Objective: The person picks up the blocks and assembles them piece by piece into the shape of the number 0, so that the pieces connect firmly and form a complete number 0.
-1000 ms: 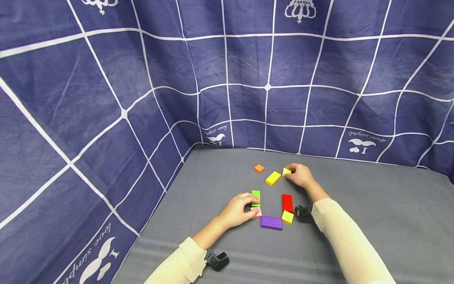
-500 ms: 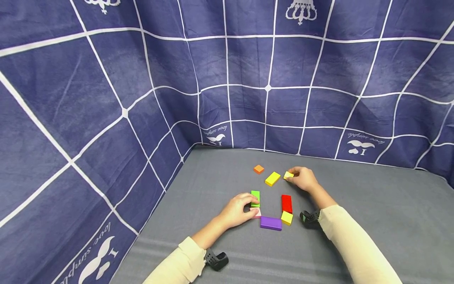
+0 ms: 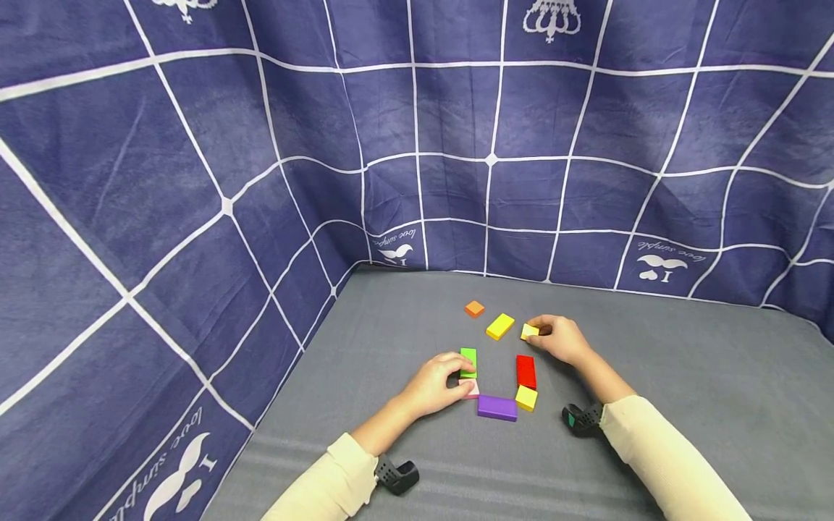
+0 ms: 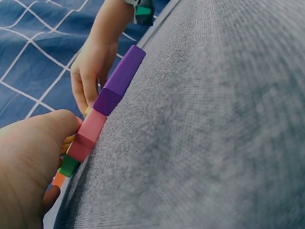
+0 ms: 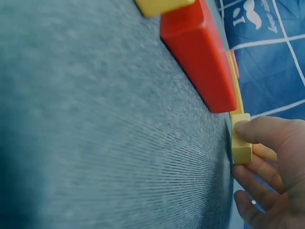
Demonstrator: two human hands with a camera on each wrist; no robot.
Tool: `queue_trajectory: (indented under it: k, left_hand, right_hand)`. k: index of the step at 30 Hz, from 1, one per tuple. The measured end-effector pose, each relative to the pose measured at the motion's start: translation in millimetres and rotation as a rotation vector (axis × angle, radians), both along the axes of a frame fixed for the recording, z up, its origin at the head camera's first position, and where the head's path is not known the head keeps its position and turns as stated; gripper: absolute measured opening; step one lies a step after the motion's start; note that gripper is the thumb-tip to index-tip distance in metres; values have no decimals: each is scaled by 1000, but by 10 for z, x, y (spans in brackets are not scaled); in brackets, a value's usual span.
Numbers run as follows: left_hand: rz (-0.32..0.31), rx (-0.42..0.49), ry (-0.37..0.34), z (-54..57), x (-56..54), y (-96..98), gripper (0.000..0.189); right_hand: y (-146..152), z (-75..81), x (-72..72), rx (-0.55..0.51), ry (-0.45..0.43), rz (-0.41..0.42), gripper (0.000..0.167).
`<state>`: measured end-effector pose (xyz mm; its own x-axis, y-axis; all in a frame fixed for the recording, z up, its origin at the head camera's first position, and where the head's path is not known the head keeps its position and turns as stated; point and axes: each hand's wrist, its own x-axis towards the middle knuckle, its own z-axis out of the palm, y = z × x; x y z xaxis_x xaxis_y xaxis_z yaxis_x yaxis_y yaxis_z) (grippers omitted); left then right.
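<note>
My right hand (image 3: pixel 560 340) pinches a small pale yellow block (image 3: pixel 529 332) between thumb and fingers; in the right wrist view the thumb presses on the near face of that block (image 5: pixel 242 148). My left hand (image 3: pixel 435 387) stays at a pink block (image 3: pixel 467 391), its thumb on it and its curved fingers reaching over the green block (image 3: pixel 468 356) behind. A purple block (image 3: pixel 497 408) lies at the pink block's near right corner. The left wrist view shows the pink block (image 4: pixel 88 135) between the purple and green ones. Some left fingers are hidden there.
A red block (image 3: pixel 525 371) with another yellow block (image 3: pixel 526 399) at its near end lies right of the green one. Farther back are a long yellow block (image 3: pixel 500 326) and an orange block (image 3: pixel 475 309). A blue grid-patterned cloth (image 3: pixel 456 181) hangs behind the grey tabletop (image 3: pixel 684 376).
My right hand has drawn slightly back toward me with the pale yellow block, away from the curtain side. The left hand and the other blocks have kept their places.
</note>
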<state>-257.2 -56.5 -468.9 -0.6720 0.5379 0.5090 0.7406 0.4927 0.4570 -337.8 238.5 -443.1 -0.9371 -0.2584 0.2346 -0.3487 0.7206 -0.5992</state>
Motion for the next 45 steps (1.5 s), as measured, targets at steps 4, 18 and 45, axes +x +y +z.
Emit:
queue_trajectory:
  k: [4,18,45]
  left_hand:
    - [5,-5,-6,-2,4,1,20]
    - [12,6,-8,-3,22,0,19]
    - [12,-11,-12,9,11,-8,19]
  right_hand:
    - [-3,-3,60,0,-10,32,28]
    - [-31,34,116,-26,-64,113,30]
    - [-93,112,105,-42,-212,247,32]
